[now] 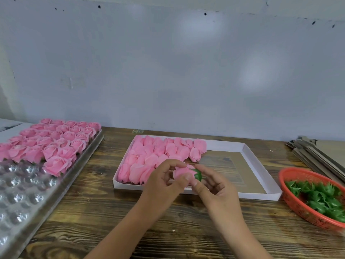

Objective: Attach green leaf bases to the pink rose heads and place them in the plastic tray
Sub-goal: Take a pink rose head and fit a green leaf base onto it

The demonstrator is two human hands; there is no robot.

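Pushing green leaf base (198, 174) onto pink rose head (182, 174), left hand (164, 181) and right hand (214, 186) both pinching, above white box (261, 165) | filled far part of plastic tray (24, 200) | left many loose roses (149, 157)

Plastic tray (78, 165) and basket (291, 202) edge-cropped.

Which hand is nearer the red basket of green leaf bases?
Right. The right hand is at the centre, holding the rose head, nearer the red basket at far right; the left hand is farther left.
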